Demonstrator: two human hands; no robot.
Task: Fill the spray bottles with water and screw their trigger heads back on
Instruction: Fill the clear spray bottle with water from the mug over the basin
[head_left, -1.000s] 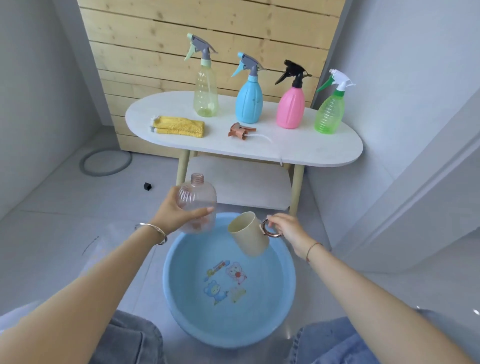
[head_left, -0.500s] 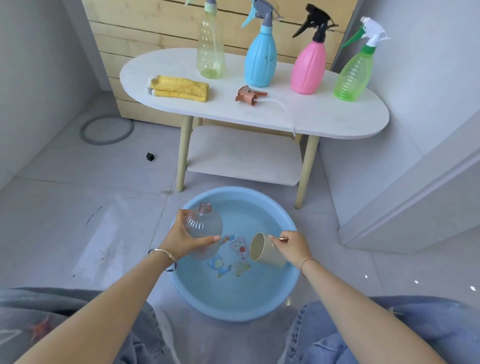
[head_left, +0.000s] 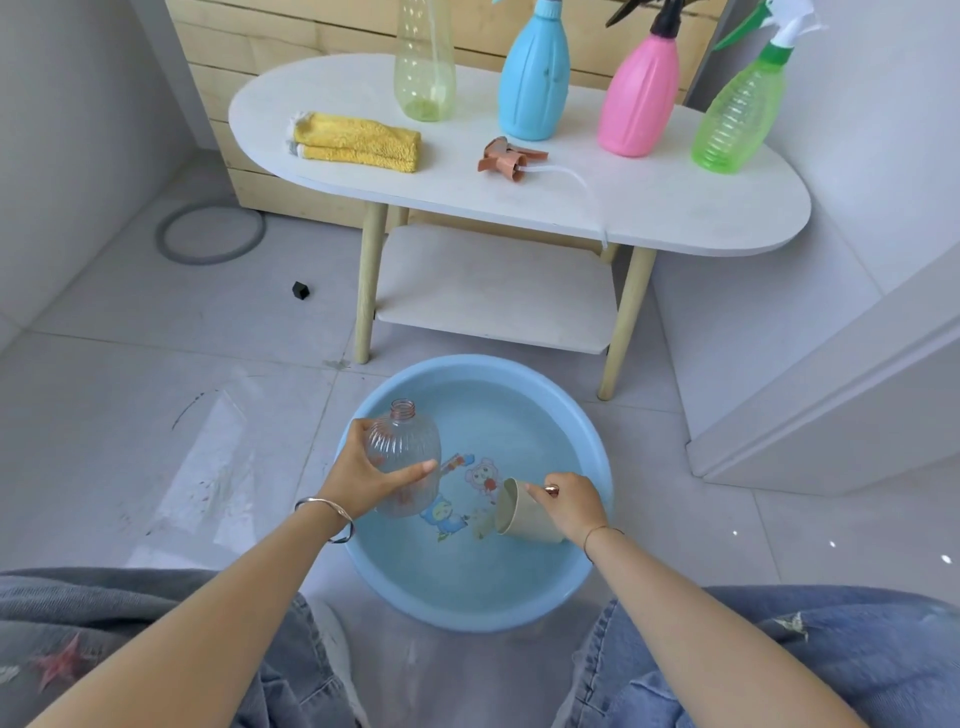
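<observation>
Right grip (head_left: 571, 503) hides most of the cup (head_left: 521, 513) handle.

The light-blue round plastic basin (head_left: 467, 362) carries blue and pink cartoon prints on its floor. The clear ribbed plastic bottle (head_left: 405, 447) has a pinkish neck. The beige plastic cup (head_left: 524, 515) has a rose-gold handle. The white oval table (head_left: 675, 208) has pale wooden legs and bears a yellow folded cloth (head_left: 358, 143), a copper-brown trigger head (head_left: 506, 160), a yellow-tinted clear bottle (head_left: 425, 67), a sky-blue plastic bottle (head_left: 535, 83), a pink plastic bottle (head_left: 641, 98) and a green ribbed bottle (head_left: 737, 119).

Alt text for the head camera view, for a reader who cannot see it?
A person's left hand holds an uncapped clear bottle over a blue basin of water on the floor, while the right hand tilts a beige cup inside it. Behind, a white table carries four spray bottles, a loose trigger head and a yellow cloth.
</observation>
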